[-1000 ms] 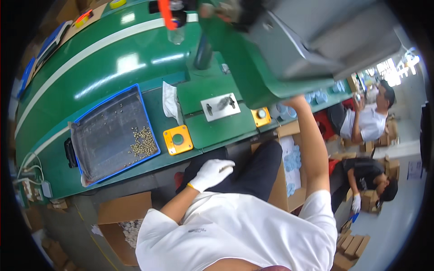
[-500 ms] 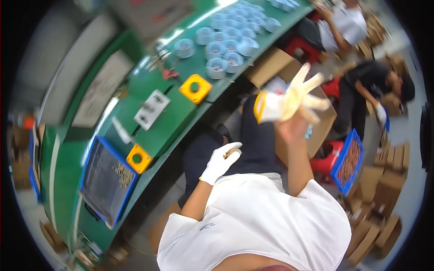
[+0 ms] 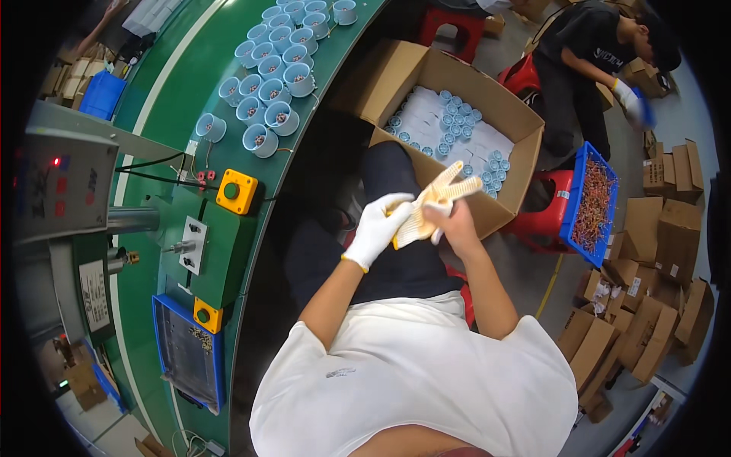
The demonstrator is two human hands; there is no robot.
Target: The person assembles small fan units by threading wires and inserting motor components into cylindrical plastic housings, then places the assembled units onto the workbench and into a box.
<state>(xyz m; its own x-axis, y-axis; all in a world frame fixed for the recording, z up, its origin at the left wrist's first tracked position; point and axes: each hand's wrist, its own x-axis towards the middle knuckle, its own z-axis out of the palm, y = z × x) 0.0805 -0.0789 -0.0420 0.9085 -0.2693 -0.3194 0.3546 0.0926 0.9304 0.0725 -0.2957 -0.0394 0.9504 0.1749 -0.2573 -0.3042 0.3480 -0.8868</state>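
Since the earlier frame, the loose glove (image 3: 416, 221) has come from a raised place at the right, apart from the left hand, to between both hands, and the view has turned so that more of the box on the floor is seen. It is now above the lap, its fingers pointing up and to the right, its yellow-edged cuff toward the left hand (image 3: 378, 226). This left hand wears a white glove and pinches the cuff side between thumb and fingers; the right hand (image 3: 457, 228) is bare and grasps the other side, its thumb over the fabric. As I judge, the step in hand is the arranging of this glove with both hands; the next move calls for a steady pinch at the cuff and a loosening of the bare fingers. Under the hands are the dark trousers (image 3: 388, 171), and just beyond stands an open cardboard box (image 3: 525, 167) with light blue cups (image 3: 457, 118) inside. Farther to the left, the green workbench (image 3: 186, 84) carries more such cups and a yellow button box (image 3: 237, 192). To the right, a blue tray (image 3: 569, 206) of small reddish parts rests on a red stool (image 3: 544, 199).
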